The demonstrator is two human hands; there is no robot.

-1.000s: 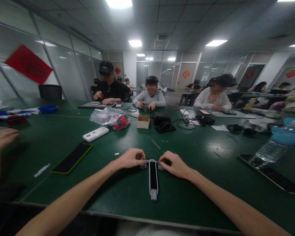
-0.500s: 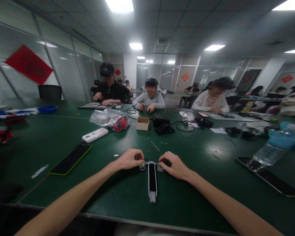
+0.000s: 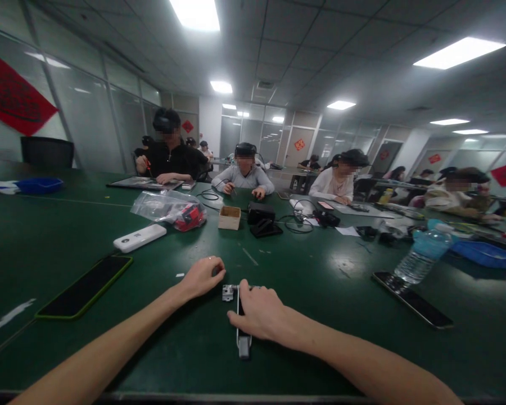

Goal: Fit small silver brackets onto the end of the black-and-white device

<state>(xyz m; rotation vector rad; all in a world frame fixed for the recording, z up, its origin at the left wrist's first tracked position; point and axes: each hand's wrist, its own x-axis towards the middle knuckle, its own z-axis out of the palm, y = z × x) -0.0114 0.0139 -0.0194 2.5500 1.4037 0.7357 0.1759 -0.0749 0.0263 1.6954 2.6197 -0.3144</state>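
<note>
A slim, white-edged device with a black strip (image 3: 241, 304) lies on the green table in front of me, its grey end block (image 3: 244, 347) toward me. A small metal fitting (image 3: 227, 292) sticks out at its far left end. Across the device lies my right hand (image 3: 263, 309), thumb spread to its left side and fingers over its far part; the palm hides much of it and most of the right-hand fitting. Just beyond and left of the metal fitting is my left hand (image 3: 204, 275), fingers loosely curled, with nothing visible in them.
Left lie a green-edged phone (image 3: 86, 288), a white device (image 3: 140, 238) and a plastic bag with red parts (image 3: 168, 211). Ahead are a small box (image 3: 229, 218) and black gear (image 3: 261, 214). A water bottle (image 3: 424, 256) and another phone (image 3: 411, 298) are right. People sit opposite.
My right hand has moved from the right-hand metal fitting onto the device. My left hand has let go of the left fitting and drawn slightly away. The view has turned right.
</note>
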